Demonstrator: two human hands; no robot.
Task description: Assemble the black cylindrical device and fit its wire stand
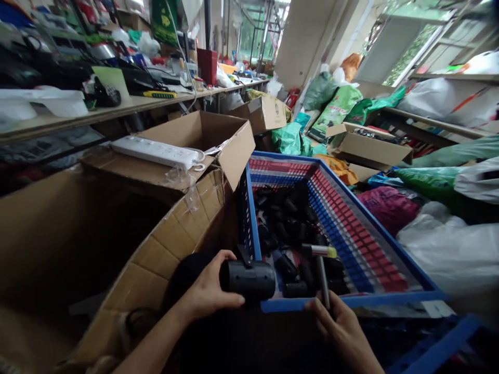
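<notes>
- The left hand [208, 291] is clamped around a black cylindrical part [249, 279], fingers curled over its near end, and holds it level just at the near left corner of the blue plastic crate [353, 299]; this grip seems meant to steady the piece against a blow.
- The right hand [343, 332] is closed around the lower handle of a small hammer [323, 267], whose shaft rises over the crate's near rim; its head, with a yellow tip at the right end, lies crosswise above the crate's contents.
- The hammer head sits just to the right of the held cylinder, apart from it, which reads as a poised, ready position.
- Inside the crate, a heap of similar black parts [290, 218] fills the left and near portion, leaving the red and blue slatted floor bare on the far and right sides.
- Left of the crate stands a large open cardboard box [171, 239], its interior dark and its contents hidden.
- A white power strip [156, 151] rests on a flap of a smaller carton behind that box.
- Beyond the crate lie green and white sacks and more cartons; a cluttered bench [117, 109] runs along the far left.
</notes>
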